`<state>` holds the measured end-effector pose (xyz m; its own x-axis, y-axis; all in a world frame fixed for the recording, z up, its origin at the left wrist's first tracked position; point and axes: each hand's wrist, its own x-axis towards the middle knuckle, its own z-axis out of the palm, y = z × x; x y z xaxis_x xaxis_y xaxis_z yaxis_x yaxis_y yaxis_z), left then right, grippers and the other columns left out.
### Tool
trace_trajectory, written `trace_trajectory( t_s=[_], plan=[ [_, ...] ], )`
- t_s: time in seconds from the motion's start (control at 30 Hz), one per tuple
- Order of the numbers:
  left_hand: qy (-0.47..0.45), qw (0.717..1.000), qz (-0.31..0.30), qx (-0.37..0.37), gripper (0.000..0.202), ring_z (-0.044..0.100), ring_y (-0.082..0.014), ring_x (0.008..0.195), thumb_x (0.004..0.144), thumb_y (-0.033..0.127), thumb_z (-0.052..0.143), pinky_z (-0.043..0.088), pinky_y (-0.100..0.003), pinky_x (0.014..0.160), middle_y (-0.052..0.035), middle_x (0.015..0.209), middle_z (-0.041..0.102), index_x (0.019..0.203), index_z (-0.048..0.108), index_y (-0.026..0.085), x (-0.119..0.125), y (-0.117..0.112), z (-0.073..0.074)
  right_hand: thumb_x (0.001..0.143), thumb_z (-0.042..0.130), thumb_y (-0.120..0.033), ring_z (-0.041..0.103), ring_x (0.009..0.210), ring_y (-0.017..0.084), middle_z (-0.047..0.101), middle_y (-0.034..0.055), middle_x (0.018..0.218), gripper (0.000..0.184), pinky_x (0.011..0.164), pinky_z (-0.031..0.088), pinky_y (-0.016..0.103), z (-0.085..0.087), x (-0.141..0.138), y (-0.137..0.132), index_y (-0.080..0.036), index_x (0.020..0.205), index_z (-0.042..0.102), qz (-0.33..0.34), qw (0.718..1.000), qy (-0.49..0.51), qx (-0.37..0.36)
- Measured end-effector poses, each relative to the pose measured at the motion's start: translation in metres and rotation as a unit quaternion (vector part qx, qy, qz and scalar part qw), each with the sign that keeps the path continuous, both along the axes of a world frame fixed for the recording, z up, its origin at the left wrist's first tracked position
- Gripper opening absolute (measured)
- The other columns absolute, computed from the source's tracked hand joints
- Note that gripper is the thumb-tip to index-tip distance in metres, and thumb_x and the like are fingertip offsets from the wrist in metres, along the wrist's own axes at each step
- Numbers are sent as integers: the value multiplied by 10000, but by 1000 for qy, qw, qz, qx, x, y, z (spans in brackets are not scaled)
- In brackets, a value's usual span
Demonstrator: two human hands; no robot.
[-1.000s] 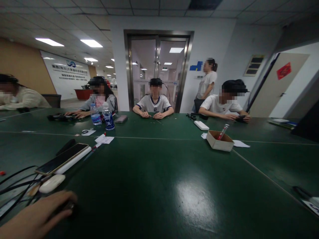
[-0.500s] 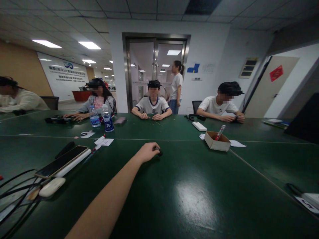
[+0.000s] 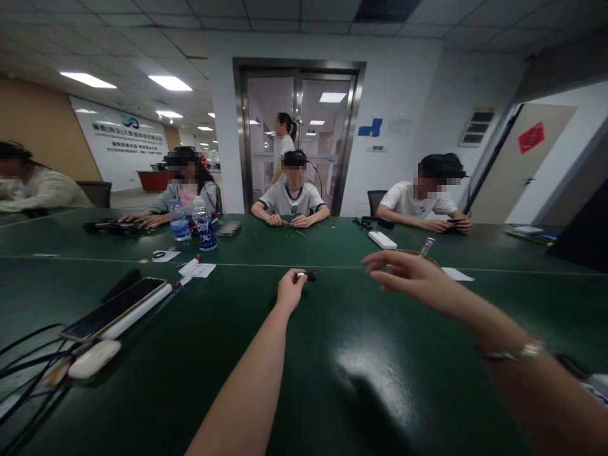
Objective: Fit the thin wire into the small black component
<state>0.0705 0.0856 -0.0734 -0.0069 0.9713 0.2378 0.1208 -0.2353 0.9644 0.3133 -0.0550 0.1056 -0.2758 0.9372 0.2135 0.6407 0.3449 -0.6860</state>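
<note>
My left hand [image 3: 289, 290] is closed around a small black and silver object [image 3: 310, 276], held just above the green table. Its dark end sticks out to the right of my fingers, and its exact kind is too small to make out. My right hand [image 3: 408, 277] is in the air to the right, palm down, fingers stretched forward and apart, holding nothing. A bracelet [image 3: 520, 352] circles that wrist. Behind the right hand, a small cardboard box [image 3: 424, 256] is mostly hidden; a clear tube [image 3: 427, 247] rises from it.
On the left lie a phone [image 3: 114, 310] on a white bar, a white oval case [image 3: 95, 359] and black cables. Two bottles [image 3: 204, 225] and paper slips [image 3: 197, 270] are farther back. A white power bank-like block [image 3: 382, 240] lies beyond the box. Several people sit around the table [image 3: 237, 329].
My right hand has come into view from the right, in front of the box. The left hand has turned, showing more of the small object. A walking person has moved left behind the table.
</note>
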Motion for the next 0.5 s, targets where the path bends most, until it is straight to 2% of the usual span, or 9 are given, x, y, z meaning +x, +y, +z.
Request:
trace_trajectory(
  t_s=[0.07, 0.13, 0.23, 0.3, 0.37, 0.5],
  plan=[
    [-14, 1000, -3, 7, 194, 630, -179, 825, 825, 208, 591, 479, -283, 749, -70, 904, 678, 1009, 646, 187, -1, 4, -2, 843, 639, -357, 632, 652, 146, 618, 81, 1034, 398, 513, 515, 227, -28, -36, 46, -200, 1195, 542, -18, 996, 45, -75],
    [-31, 999, 1, 21, 188, 635, -179, 829, 824, 200, 590, 483, -284, 753, -70, 905, 678, 1003, 644, 184, -2, 10, -6, 860, 621, -356, 598, 524, 125, 621, 79, 958, 441, 419, 478, 219, -64, -67, 89, -187, 1242, 477, -58, 985, 86, -141],
    [-47, 998, 12, 37, 177, 639, -179, 844, 812, 182, 601, 486, -287, 776, -73, 919, 681, 983, 647, 179, -3, 19, -11, 929, 500, -433, 564, 433, 117, 607, 18, 742, 354, 376, 449, 205, -118, -98, 133, -185, 1180, 471, -66, 952, 206, -215],
    [-48, 998, 15, 39, 163, 641, -179, 846, 801, 176, 613, 487, -290, 790, -71, 920, 685, 959, 653, 175, -4, 22, -12, 928, 503, -421, 519, 397, 97, 563, -20, 610, 280, 353, 396, 168, -145, -109, 145, -169, 1049, 517, -65, 934, 294, -193],
    [-37, 998, 14, 38, 151, 641, -179, 832, 789, 178, 625, 487, -287, 784, -69, 903, 689, 936, 661, 169, -3, 21, -11, 903, 546, -390, 485, 389, 84, 540, -27, 544, 239, 353, 364, 152, -163, -114, 149, -152, 924, 546, -54, 919, 357, -156],
    [-1, 999, -13, 51, 155, 639, -186, 828, 783, 206, 634, 485, -286, 773, -74, 896, 693, 924, 680, 162, -2, 15, -6, 831, 630, -325, 508, 433, 94, 569, -13, 552, 217, 393, 393, 166, -176, -108, 145, -141, 933, 576, -21, 888, 433, -154]
  ],
)
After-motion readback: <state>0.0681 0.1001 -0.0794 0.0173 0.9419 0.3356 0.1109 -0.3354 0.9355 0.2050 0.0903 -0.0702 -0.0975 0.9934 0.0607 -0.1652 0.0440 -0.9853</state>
